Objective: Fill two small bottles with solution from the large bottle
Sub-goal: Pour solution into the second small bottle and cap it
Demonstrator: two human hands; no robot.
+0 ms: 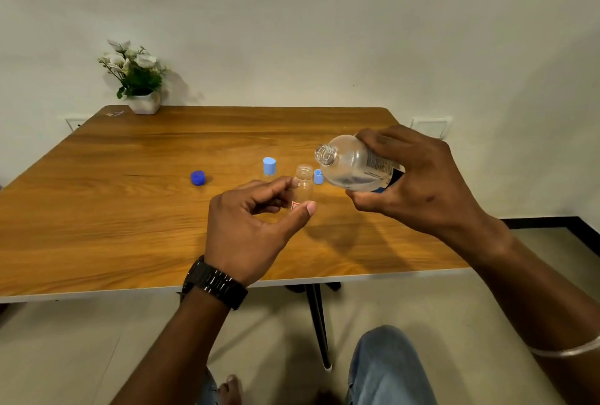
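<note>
- Right hand grips the large bottle, tilted, clear liquid inside, mouth uncapped.
- Left hand fingers pinch the clear, empty-looking small bottle, centre frame.

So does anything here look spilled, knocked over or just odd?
No spill shows on the table. One thing stands out: the light blue cap lies on its side behind the small bottle. The large bottle is tilted in the right hand, but nothing pours yet.

The table is smooth, grained wood with a soft sheen. The large bottle and small bottle look like clear, glossy plastic. The watch band is shiny black metal.
</note>
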